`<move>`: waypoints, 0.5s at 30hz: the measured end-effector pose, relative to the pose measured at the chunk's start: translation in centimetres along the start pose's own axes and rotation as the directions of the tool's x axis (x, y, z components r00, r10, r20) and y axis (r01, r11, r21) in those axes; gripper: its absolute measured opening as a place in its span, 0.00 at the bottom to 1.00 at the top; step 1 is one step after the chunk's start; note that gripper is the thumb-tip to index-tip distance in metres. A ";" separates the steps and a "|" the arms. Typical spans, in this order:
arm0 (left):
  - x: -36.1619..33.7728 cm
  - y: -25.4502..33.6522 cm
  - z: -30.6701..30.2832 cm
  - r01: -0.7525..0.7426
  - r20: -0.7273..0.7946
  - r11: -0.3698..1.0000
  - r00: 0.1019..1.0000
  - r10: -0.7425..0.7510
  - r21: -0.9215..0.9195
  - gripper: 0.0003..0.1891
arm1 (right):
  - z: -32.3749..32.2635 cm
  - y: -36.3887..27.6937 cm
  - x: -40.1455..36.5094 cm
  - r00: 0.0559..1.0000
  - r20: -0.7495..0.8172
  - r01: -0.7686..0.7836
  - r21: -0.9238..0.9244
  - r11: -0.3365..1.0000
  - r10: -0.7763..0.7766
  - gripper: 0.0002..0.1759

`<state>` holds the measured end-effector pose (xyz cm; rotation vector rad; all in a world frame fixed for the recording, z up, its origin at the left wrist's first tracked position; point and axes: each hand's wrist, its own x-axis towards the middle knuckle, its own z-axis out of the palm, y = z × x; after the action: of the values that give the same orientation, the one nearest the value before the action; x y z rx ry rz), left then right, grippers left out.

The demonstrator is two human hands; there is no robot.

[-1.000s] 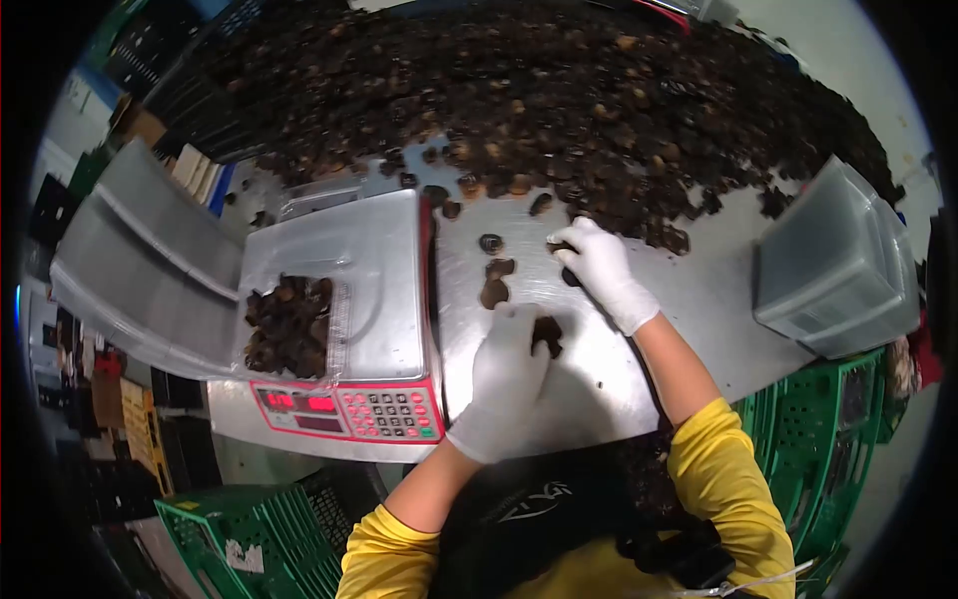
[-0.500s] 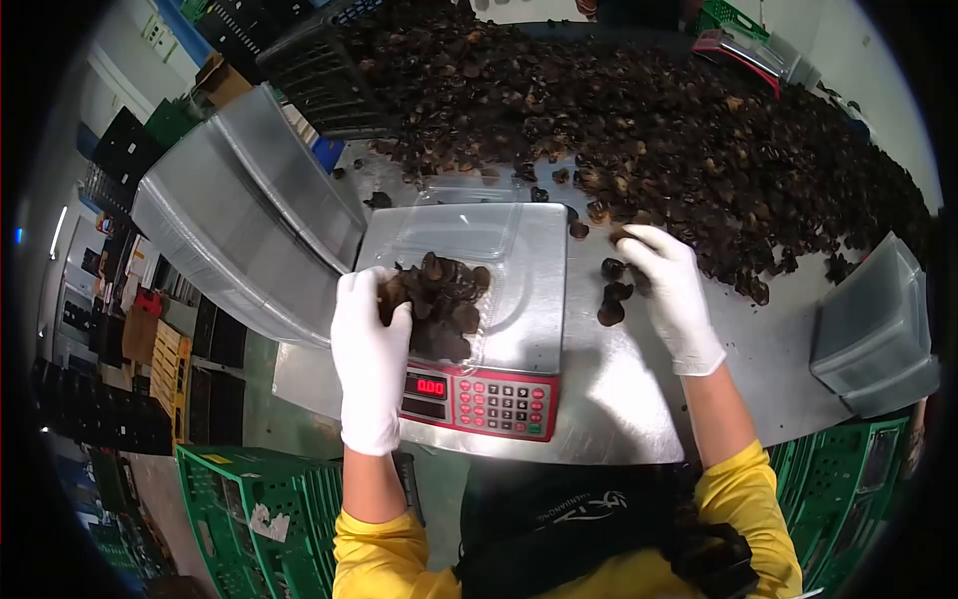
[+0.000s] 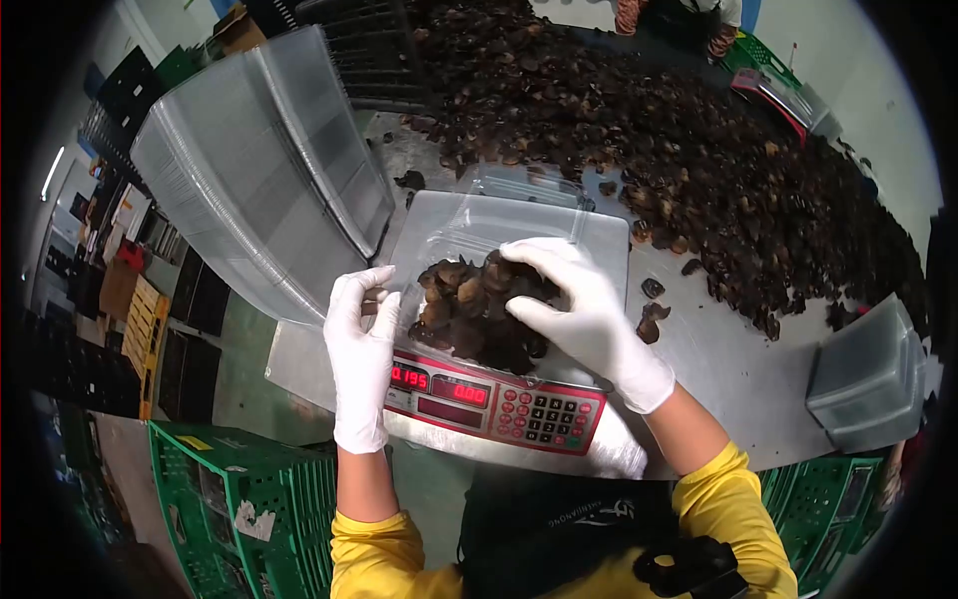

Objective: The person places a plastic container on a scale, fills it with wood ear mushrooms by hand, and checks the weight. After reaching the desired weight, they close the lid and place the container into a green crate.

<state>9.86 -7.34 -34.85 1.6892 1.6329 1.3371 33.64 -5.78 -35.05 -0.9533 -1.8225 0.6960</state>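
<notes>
Dark brown wood ear mushrooms [image 3: 469,304] are heaped in a clear plastic tray [image 3: 439,245] on a red-trimmed weighing scale [image 3: 599,235]. My left hand [image 3: 361,339], in a white glove, is at the tray's left side with thumb and fingers apart and nothing visible between them. From the right, my gloved right hand [image 3: 589,309] reaches over the tray. Its thumb and fingers are spread around mushrooms at the heap's right side, touching them. The palm side of this hand is hidden. A red display [image 3: 410,377] on the scale reads about 0.195.
A large mushroom pile [image 3: 639,130] covers the table's far side. Tall stacks of clear trays [image 3: 249,160] stand at left, with clear containers [image 3: 866,374] at right. A clear lid or tray [image 3: 524,183] lies behind the scale. Green crates [image 3: 239,499] stand below. Another person [image 3: 689,20] is across the table.
My right hand has moved left from the table to the heap in the tray, bringing mushrooms. My left hand has opened off the mushrooms. The view has shifted.
</notes>
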 end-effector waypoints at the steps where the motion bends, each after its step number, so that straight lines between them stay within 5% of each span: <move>1: 0.1 -0.9 0.1 0.004 -0.008 1.000 1.000 -0.004 -0.005 0.13 | -0.4 -0.3 0.0 0.998 -0.045 -0.043 -0.004 0.999 0.043 0.21; 4: -0.3 -2.2 0.2 0.069 -0.013 0.995 0.997 -0.070 -0.067 0.13 | -1.5 -0.3 -0.4 0.956 -0.125 -0.242 0.176 0.954 0.265 0.19; 11: -1.3 -2.4 0.2 0.250 0.063 0.922 0.968 -0.242 -0.296 0.12 | -2.8 1.5 -2.9 0.904 -0.231 -0.298 0.264 0.917 0.360 0.17; 13: -1.7 -1.4 -0.4 0.291 0.128 0.924 0.955 -0.266 -0.250 0.12 | -3.7 -0.3 -3.3 0.818 -0.226 -0.454 0.309 0.835 0.529 0.17; 15: -1.7 -1.7 -0.7 0.230 0.080 0.957 0.973 -0.219 -0.179 0.12 | -4.7 1.2 -4.7 0.843 -0.254 -0.404 0.282 0.870 0.474 0.16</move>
<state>8.67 -8.81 -36.51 1.3767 1.5595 1.2727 39.57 -8.83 -36.26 -1.2732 -1.2203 0.9436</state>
